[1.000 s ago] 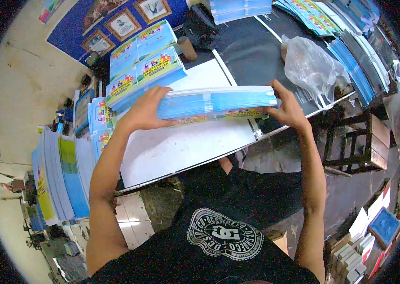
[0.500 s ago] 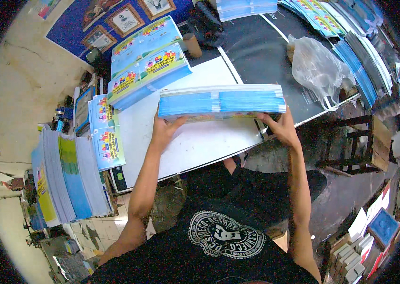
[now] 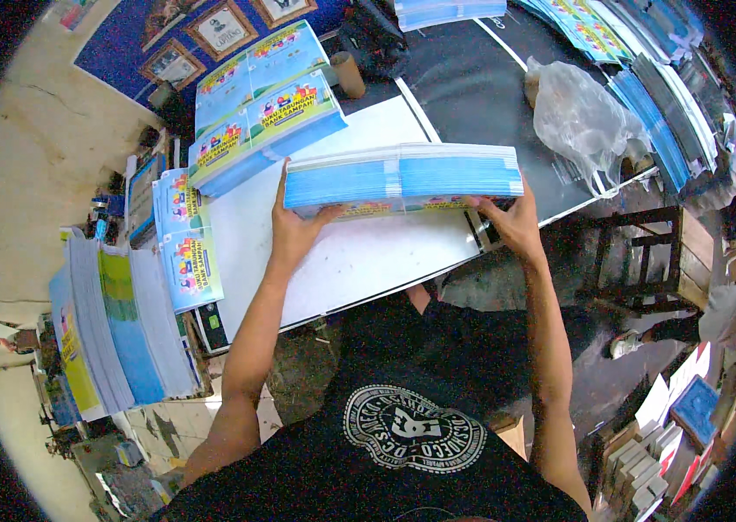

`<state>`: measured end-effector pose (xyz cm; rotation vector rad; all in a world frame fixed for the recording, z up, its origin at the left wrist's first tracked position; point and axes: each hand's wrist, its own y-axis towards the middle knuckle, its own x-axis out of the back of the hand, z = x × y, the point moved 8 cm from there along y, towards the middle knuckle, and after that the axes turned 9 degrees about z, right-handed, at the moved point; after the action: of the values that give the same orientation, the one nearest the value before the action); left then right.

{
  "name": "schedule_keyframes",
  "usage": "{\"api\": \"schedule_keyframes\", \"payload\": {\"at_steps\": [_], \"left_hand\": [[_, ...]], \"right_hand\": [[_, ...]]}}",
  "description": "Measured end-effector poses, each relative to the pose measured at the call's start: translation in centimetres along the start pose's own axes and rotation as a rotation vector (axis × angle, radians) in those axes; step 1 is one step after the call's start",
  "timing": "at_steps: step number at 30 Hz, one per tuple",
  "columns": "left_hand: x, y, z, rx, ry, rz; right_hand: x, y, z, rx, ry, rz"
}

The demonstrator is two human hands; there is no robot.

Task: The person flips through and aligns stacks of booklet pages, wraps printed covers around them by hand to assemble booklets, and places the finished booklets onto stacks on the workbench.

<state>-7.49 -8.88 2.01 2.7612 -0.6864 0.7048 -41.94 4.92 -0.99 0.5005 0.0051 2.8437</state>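
Observation:
A thick stack of printed sheets (image 3: 403, 178), blue and white along its edge, is held between both hands over the table. At its left end my left hand (image 3: 300, 228) grips it, thumb along the lower side. The opposite end is in my right hand (image 3: 514, 224), thumb likewise on the near side and fingers behind. Most fingers are hidden by the stack. Colourful print shows on the stack's underside, above the white board (image 3: 359, 270). Beyond the left hand lies a larger pile of blue-and-yellow printed sheets (image 3: 268, 113).
Left of the board are loose printed covers (image 3: 185, 252) and a tall stack of sheets (image 3: 115, 322). A cardboard tube (image 3: 348, 75) stands at the back. A clear plastic bag (image 3: 581, 117) and more paper piles (image 3: 659, 122) lie right. A wooden stool (image 3: 685, 257) and someone's shoe (image 3: 625, 344) are beyond.
The stack has tilted slightly, showing more of its edge, with both hands still gripping it. The view has shifted a little. Another person's leg and shoe have come into view at the right.

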Motion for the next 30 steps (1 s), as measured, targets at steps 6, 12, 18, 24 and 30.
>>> {"api": "schedule_keyframes", "payload": {"at_steps": [6, 12, 18, 24, 30], "left_hand": [[0.5, 1.7, -0.5, -0.138, -0.008, 0.001], [0.6, 1.5, 0.2, -0.183, 0.115, -0.064], [2.0, 0.6, -1.6, -0.266, 0.140, -0.148], [-0.1, 1.2, 1.0, -0.093, -0.002, -0.091], [0.6, 1.0, -0.3, -0.218, 0.012, -0.118]], "right_hand": [[1.1, 0.8, 0.7, 0.149, -0.090, -0.022], [1.1, 0.8, 1.9, 0.229, -0.273, -0.110], [1.4, 0.2, 4.8, 0.318, -0.233, -0.169], [1.6, 0.4, 0.9, 0.249, -0.222, -0.159], [1.0, 0.2, 2.5, 0.296, -0.212, -0.177]]}}
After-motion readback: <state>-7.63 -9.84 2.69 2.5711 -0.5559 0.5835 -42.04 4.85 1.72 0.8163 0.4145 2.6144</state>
